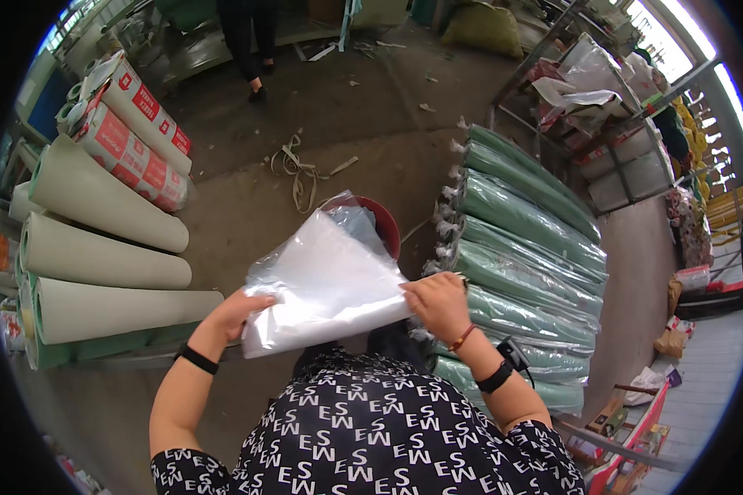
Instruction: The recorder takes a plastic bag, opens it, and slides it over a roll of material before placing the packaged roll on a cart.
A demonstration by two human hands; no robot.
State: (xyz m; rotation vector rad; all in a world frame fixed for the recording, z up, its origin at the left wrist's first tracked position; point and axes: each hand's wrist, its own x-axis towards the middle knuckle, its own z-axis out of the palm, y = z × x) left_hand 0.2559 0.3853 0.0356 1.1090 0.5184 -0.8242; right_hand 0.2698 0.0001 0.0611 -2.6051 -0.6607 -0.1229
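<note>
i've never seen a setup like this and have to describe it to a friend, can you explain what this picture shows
There is no robot here, just a person's two bare hands. The single picture comes from a fisheye camera worn on the head, looking down, so straight edges bend. The left hand and right hand grip a shiny, see-through piece of plastic film between them. Beyond it is a red container, partly hidden. Pale rolls lie at left; green rolls in clear wrapping lie at right. Further off, another person shows from the legs.
</note>
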